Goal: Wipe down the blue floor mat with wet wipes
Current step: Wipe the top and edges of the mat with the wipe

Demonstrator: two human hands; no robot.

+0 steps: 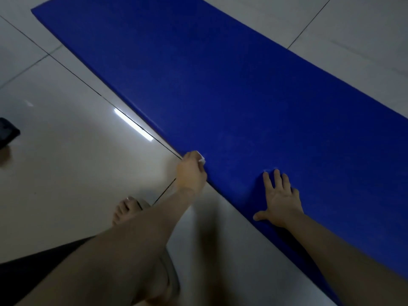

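Note:
A long blue floor mat (220,85) lies diagonally across the pale tiled floor, from the upper left to the lower right. My left hand (191,171) sits at the mat's near edge and grips a small white wet wipe (201,159), of which only a corner shows past the fingers. My right hand (280,199) lies flat on the mat with its fingers spread, palm down, to the right of the left hand.
Glossy tiles (77,162) with dark grout lines surround the mat. My bare foot in a sandal (127,209) stands on the floor below the left hand. A dark object (7,134) lies at the left edge of the view.

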